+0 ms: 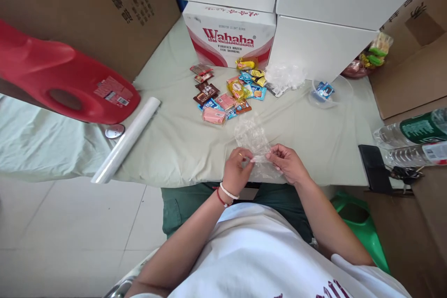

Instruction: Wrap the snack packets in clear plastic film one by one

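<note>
Left hand [236,168] and right hand [288,163], each nearly closed, pinch clear plastic [250,134]: likely light, limp, slippery; best held by its edges.

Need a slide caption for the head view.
Left grip and right grip pinch crinkled clear plastic, with wrapped snacks beyond on pale green cloth.

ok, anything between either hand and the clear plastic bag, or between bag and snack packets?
Nothing visible: left hand and right hand both pinch the clear plastic bag; its far end lies near the snack packets.
</note>
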{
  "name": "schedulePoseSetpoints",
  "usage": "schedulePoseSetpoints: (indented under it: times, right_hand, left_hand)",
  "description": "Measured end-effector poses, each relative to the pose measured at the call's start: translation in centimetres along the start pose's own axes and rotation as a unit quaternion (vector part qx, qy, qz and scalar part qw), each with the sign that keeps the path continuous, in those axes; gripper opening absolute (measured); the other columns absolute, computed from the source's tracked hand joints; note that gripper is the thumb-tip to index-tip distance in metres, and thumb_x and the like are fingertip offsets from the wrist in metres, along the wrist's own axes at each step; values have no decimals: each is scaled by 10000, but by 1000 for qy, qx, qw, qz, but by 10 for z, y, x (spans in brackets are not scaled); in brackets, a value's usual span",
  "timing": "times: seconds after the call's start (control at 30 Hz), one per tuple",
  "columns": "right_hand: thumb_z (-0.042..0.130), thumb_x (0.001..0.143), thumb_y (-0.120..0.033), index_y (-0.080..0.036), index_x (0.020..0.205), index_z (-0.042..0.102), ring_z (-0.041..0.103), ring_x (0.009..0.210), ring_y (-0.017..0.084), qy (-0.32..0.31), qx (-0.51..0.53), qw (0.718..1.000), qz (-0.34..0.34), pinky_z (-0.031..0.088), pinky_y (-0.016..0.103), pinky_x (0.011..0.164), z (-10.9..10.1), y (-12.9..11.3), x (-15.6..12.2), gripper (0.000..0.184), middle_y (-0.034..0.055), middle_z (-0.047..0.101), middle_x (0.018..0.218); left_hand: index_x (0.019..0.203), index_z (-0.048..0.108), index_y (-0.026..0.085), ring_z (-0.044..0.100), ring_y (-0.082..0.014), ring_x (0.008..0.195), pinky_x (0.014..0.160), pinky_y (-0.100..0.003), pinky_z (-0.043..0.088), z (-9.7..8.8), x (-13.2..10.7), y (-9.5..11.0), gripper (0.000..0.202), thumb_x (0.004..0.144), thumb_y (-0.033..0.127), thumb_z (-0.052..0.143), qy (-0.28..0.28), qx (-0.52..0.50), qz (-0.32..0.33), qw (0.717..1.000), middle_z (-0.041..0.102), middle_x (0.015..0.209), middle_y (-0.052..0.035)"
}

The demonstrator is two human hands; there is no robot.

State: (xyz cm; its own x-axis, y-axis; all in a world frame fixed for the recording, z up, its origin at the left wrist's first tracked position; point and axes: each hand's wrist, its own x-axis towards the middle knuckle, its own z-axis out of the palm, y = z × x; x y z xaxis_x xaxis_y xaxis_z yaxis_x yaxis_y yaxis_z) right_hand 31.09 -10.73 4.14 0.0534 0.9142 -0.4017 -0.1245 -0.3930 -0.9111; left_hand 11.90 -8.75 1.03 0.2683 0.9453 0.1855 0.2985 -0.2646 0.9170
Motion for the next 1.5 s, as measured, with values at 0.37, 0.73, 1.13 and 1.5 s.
schedulePoseSetpoints:
  times: [0.37, 0.73, 1.13, 1.5]
  right_hand:
    - [838, 721, -559, -232, 757, 571, 357, 486, 80, 123, 4, 990, -65, 263, 224, 426, -6, 20, -2, 424, -69, 486, 626]
    - [732, 836, -525, -223, 793, 600, 400, 568, 111, 136, -149, 971, -126, 339, 261, 552, -4, 23, -13, 332, -42, 553, 677]
    - [526, 1018, -412, -253, 1074, 697, 634, 815, 239, 251, -409, 841, -250, 557, 416, 767, -43, 2, -38, 240, 111, 670, 1072]
    - [379, 1074, -438, -191, 1470, 594, 424, 1465, 397, 93, -637, 744, -178, 344, 652, 1169, -45, -5, 69, 514, 166, 503, 1596]
  left_hand:
    - [992, 500, 231, 597, -181, 897, 717, -309, 537, -48, 4, -27, 344, 694, 237, 672, 345, -59, -212, 912, 569, 998, -35]
    - [1372, 580, 139, 545, -398, 1384, 1170, -573, 354, -20, 67, 10, 534, 904, 392, 629, 46, 388, -24, 920, 666, 1339, -228]
    - [1225, 635, 155, 516, -356, 1378, 1209, -565, 301, -40, 29, -31, 406, 909, 411, 651, 229, 305, 71, 922, 644, 1260, -209]
    - [1625, 368, 200, 314, -398, 1575, 1218, -787, 14, -71, 19, -47, 774, 982, 616, 487, -142, 436, 38, 888, 283, 1713, -216]
